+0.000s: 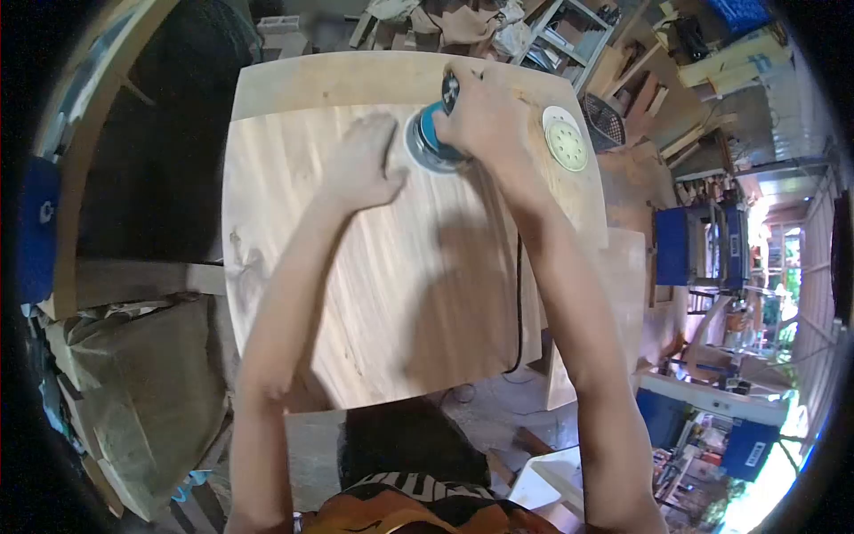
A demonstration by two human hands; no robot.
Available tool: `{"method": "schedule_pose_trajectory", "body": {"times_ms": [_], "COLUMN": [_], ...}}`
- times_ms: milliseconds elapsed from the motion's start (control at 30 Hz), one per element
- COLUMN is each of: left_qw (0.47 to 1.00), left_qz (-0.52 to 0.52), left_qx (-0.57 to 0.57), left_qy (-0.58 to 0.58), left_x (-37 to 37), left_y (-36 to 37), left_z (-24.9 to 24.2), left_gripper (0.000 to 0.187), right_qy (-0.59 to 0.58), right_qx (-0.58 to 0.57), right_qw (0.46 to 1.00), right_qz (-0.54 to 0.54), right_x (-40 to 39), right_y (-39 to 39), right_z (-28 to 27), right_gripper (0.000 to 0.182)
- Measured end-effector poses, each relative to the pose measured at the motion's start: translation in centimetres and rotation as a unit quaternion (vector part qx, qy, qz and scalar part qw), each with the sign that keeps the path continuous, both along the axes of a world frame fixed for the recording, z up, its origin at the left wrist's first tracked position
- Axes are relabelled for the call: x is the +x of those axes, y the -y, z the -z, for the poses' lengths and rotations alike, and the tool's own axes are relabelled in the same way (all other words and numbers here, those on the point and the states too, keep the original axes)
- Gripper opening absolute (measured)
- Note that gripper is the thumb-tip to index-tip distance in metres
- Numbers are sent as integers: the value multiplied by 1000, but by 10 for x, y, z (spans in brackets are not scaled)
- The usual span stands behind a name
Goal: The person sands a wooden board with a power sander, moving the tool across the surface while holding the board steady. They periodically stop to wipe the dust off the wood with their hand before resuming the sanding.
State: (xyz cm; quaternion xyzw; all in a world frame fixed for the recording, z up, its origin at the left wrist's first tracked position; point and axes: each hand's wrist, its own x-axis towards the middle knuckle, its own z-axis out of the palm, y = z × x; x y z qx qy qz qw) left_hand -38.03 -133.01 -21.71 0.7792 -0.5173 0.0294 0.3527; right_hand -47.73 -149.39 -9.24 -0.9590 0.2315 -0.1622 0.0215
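Note:
My right hand [483,120] is wrapped over the top of a teal and black orbital sander [430,135], whose round base rests on a wooden panel [391,285]. To its left, my left hand [360,165] lies on the same panel, thumb apart from the fingers, holding nothing; it is slightly blurred. A black cord [519,303] runs down the panel from below my right forearm. Pale green sanding discs [567,144] with holes, overlapping a white one, lie right of the sander on a larger board [294,84] beneath the panel.
A black mesh basket [603,122] stands beyond the board's right edge. Another pale board [620,267] sits lower right, with a white object [547,481] near my body. A draped tan cover [147,383] is at left. Wood scraps and shelves [569,40] crowd the back.

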Motion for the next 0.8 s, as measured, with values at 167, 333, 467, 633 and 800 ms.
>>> {"method": "schedule_pose_trajectory", "body": {"times_ms": [167,333,467,633,800], "left_qw": [991,993,997,996,999], "left_qz": [-54,-74,-67,-78,14], "left_qx": [95,44,30,-45,-43], "left_qy": [74,75,-9,23,-14], "left_x": [33,31,31,13,-7], "left_y": [-14,-12,-15,-25,-45], "left_z": [9,6,-1,8,1], "left_gripper": [60,51,37,25,33], "right_qy": [2,-18,-28,-43,-10], "right_qx": [-76,-63,-68,-34,-64], "right_qw": [997,998,997,998,996], "right_qz": [-21,-12,-12,-29,-58], "right_x": [60,85,85,87,92], "right_y": [43,41,23,10,6], "right_z": [7,1,1,-7,-1], "right_gripper": [68,68,68,72,69]}}
